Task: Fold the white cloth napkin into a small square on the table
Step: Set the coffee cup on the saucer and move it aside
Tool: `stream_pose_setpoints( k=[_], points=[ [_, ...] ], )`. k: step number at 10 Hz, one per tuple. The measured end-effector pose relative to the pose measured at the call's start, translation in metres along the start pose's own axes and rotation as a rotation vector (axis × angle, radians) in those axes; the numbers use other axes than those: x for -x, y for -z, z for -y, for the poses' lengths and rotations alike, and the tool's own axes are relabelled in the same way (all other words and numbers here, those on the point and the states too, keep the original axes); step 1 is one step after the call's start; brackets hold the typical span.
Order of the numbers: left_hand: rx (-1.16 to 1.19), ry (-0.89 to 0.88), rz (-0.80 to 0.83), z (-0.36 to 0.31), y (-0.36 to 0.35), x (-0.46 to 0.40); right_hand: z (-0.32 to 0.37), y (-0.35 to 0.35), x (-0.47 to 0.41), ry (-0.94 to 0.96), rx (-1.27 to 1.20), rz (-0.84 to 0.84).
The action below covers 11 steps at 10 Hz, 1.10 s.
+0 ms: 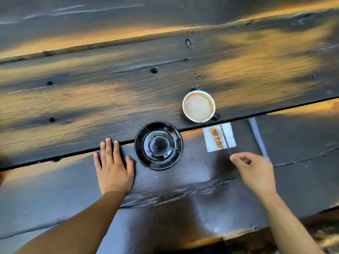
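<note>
Where the dark plank table (73, 107) splits along a seam: white napkin (219, 137), folded square, stained brown, flat near right edge. Thin stick (225, 139) across it — pinched at lower end by right hand (253, 171). Left hand (113, 165) flat, fingers spread, beside black saucer (158, 146). Coffee cup (199, 106) beyond.

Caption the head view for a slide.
Left hand flat on the table beside a saucer; right hand pinches a stirrer over the stained napkin.
</note>
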<state>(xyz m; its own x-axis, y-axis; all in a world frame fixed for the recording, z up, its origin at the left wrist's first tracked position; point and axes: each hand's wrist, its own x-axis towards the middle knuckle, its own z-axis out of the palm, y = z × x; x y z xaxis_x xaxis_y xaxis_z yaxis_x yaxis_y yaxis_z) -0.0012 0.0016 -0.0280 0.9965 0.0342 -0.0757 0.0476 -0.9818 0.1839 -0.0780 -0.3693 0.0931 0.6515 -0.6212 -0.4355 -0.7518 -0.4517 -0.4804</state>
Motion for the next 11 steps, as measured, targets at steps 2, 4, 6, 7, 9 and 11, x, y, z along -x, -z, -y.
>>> stream_pose_setpoints(
  k=[2, 4, 6, 7, 9, 11],
  points=[
    [0.014, -0.003, -0.019, 0.001, -0.001, 0.000, -0.029, -0.027, -0.003, -0.083, -0.051, 0.102],
    [0.014, -0.002, -0.017, 0.001, 0.000, -0.001, -0.035, -0.029, -0.022, -0.111, 0.053, 0.167],
    [0.017, -0.006, -0.021, 0.000, 0.001, -0.001, -0.029, -0.015, -0.029, -0.059, 0.141, 0.218],
    [0.013, -0.006, -0.031, 0.000, 0.001, -0.001, -0.010, -0.012, -0.044, 0.052, -0.003, 0.159],
    [0.006, -0.006, -0.028, 0.000, 0.001, -0.001, 0.045, -0.013, -0.086, 0.190, -0.363, 0.325],
    [-0.006, -0.009, -0.030, 0.001, 0.000, -0.001, 0.062, -0.021, -0.113, 0.135, -0.232, 0.471]
  ],
)
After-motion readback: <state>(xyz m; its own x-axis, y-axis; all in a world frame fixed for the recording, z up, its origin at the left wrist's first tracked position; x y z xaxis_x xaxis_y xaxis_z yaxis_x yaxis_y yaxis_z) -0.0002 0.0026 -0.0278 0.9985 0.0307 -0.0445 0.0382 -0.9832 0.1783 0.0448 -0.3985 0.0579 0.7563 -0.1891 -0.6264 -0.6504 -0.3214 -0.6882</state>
